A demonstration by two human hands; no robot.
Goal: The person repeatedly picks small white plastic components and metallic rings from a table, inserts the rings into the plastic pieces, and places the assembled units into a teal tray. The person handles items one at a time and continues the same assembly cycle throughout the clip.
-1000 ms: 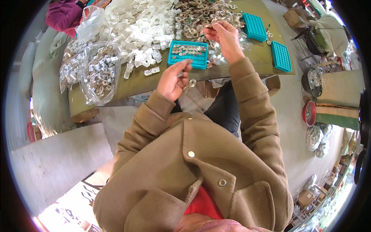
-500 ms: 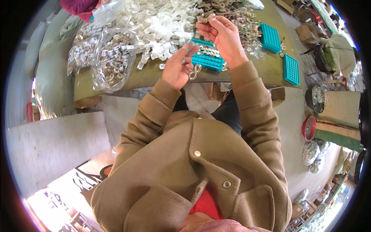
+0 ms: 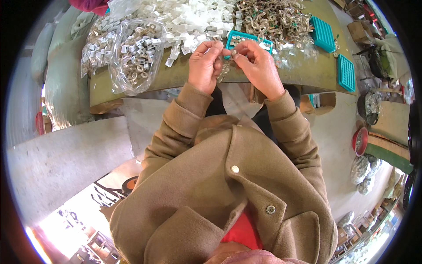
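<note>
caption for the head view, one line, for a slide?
Both hands, left hand and right hand, pinch a small metal part before a teal tray on the workbench.

The small piece pinched between the left hand and the right hand is too tiny to identify. Both hands cover the near edge of the teal tray. Beyond that tray, the white clip heap runs off the picture's top.

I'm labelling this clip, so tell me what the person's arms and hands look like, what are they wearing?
Both arms are in long sleeves of a tan-brown woolly coat with turned-back cuffs at the wrists. The left hand and right hand are bare: no gloves, and no rings or watch that I can make out.
</note>
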